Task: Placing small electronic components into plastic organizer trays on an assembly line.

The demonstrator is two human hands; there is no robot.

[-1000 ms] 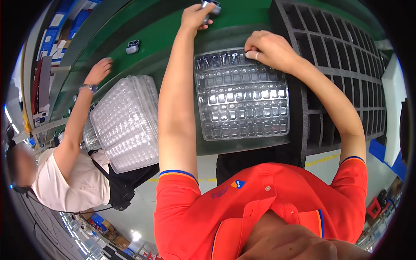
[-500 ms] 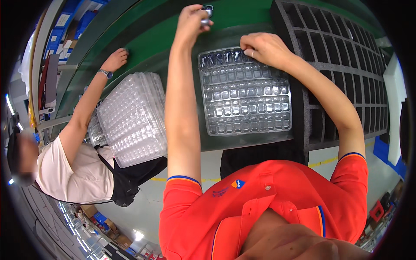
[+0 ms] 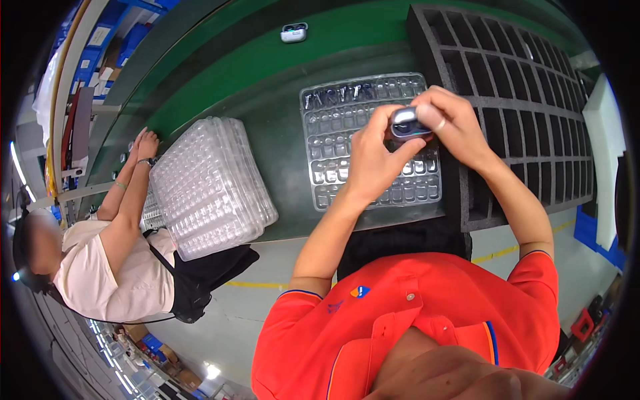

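small case [image 3: 408,123] seemingly crosswise between both hands

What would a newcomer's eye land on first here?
First, the two hands meeting mid-frame: the left hand and right hand together hold a small grey case above a clear blister tray. Next, the black foam grid at the right and the stack of clear trays at the left, beside a co-worker. A second case sits alone on the green belt.
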